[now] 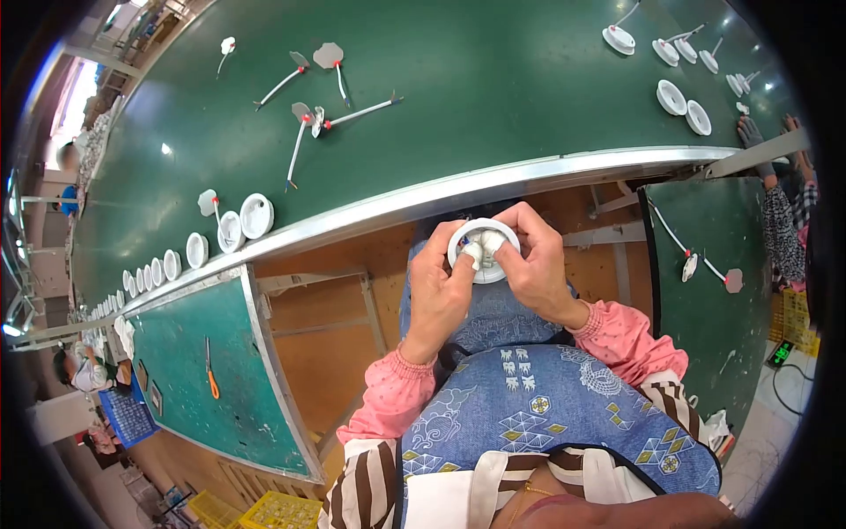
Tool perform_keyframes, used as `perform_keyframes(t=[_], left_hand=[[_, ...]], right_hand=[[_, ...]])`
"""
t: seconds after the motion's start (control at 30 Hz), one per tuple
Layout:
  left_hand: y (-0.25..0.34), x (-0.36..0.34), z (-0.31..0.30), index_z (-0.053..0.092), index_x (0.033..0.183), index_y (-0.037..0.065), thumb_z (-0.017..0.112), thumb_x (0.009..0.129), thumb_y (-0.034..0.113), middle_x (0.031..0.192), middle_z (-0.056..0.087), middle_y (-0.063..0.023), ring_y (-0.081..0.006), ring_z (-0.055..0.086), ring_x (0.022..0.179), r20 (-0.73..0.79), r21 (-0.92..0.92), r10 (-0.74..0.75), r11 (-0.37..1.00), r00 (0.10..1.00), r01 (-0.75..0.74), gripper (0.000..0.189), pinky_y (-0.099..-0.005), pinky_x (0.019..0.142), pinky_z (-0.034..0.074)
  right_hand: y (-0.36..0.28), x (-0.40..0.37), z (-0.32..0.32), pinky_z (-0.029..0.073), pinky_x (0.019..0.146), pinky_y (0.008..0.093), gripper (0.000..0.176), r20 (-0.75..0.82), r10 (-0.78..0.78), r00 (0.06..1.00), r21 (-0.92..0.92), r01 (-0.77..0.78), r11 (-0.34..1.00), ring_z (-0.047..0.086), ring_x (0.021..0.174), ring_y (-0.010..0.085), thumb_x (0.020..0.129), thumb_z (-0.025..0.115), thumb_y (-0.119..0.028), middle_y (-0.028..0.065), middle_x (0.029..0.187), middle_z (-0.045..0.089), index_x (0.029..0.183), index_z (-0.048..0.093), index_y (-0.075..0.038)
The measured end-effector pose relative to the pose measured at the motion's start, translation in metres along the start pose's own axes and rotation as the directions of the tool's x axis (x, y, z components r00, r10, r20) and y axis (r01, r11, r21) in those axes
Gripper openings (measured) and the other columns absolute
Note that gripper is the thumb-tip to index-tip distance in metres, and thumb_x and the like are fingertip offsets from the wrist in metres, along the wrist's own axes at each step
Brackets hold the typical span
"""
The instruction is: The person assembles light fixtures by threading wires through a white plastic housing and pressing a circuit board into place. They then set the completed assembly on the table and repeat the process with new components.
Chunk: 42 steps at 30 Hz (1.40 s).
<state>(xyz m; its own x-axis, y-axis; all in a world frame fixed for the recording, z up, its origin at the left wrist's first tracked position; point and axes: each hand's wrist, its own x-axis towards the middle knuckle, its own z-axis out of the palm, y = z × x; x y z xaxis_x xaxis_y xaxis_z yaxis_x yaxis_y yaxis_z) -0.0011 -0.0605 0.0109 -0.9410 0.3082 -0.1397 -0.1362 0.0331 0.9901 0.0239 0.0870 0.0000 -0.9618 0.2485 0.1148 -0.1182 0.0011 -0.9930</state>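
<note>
My left hand (436, 286) and my right hand (542, 273) grip a round white plastic housing (492, 274) from both sides, above my lap. Its open side faces me. Both thumbs, their tips wrapped in white, press inside it. A bit of blue shows in the housing near the left thumb; the other contents are largely hidden by the thumbs. Beyond my hands runs the metal edge (458, 196) of the green table.
Grey discs (329, 55) with white leads lie on the green table. White housings (257, 216) line its left edge; more sit at far right. Orange-handled scissors (212, 384) lie on the left side table. A co-worker's gloved hand (751, 134) rests at right. Yellow crates (280, 510) stand below.
</note>
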Motion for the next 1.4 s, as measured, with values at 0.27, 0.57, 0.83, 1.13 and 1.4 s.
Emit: perform_keyframes(t=[0.27,0.57,0.83,1.13,1.4], left_hand=[[-0.003,0.000,0.020,0.057,0.131,-0.004,0.056,0.091,-0.004,0.115,0.064,-0.0094,-0.0155,0.063,0.103,-0.143,-0.007,0.169,0.985,0.975,-0.172,0.040,-0.0265,0.086,0.052],[0.000,-0.001,0.017,0.068,0.117,-0.001,0.054,0.089,-0.001,0.097,0.064,-0.0093,-0.0180,0.061,0.088,-0.149,0.163,0.258,0.959,0.955,-0.233,0.031,-0.0289,0.077,0.047],[0.002,0.001,0.000,0.066,0.127,-0.002,0.057,0.089,-0.004,0.113,0.070,-0.0102,-0.0131,0.064,0.098,-0.031,0.246,0.232,0.945,0.972,-0.218,0.039,-0.0266,0.084,0.052],[0.000,-0.001,0.009,0.073,0.113,-0.001,0.067,0.081,0.004,0.099,0.074,-0.0166,-0.0195,0.072,0.088,-0.116,0.290,0.346,0.908,0.931,-0.301,0.032,-0.0312,0.077,0.056],[-0.009,-0.003,0.016,0.070,0.115,-0.002,0.065,0.084,0.003,0.095,0.072,-0.0152,-0.0224,0.070,0.080,-0.185,0.272,0.380,0.906,0.906,-0.324,0.032,-0.0325,0.071,0.055]], right_hand=[[-0.006,-0.002,0.000,0.053,0.068,0.0250,0.013,-0.074,0.099,0.992,0.073,-0.094,0.993,0.066,0.082,0.0093,0.090,0.061,0.001,0.0078,0.090,0.068,0.102,0.059,0.003],[-0.007,0.000,-0.008,0.049,0.063,0.0272,0.012,0.056,0.059,0.997,-0.082,-0.055,0.995,0.060,0.073,0.0082,0.085,0.063,0.002,0.0062,0.082,0.067,0.097,0.061,0.001],[-0.002,0.004,-0.006,0.051,0.067,0.0248,0.011,0.105,0.140,0.985,0.085,-0.149,0.985,0.063,0.078,0.0072,0.088,0.061,0.003,0.0058,0.087,0.068,0.099,0.061,0.003],[-0.004,0.000,-0.016,0.046,0.068,0.0245,0.009,0.124,0.040,0.991,-0.148,-0.021,0.989,0.055,0.078,0.0062,0.088,0.060,-0.002,0.0022,0.084,0.062,0.097,0.063,0.001],[0.002,-0.006,-0.014,0.046,0.070,0.0229,0.009,0.094,0.107,0.990,-0.073,-0.100,0.992,0.055,0.079,0.0054,0.091,0.059,-0.002,-0.0001,0.086,0.061,0.099,0.061,0.000]])
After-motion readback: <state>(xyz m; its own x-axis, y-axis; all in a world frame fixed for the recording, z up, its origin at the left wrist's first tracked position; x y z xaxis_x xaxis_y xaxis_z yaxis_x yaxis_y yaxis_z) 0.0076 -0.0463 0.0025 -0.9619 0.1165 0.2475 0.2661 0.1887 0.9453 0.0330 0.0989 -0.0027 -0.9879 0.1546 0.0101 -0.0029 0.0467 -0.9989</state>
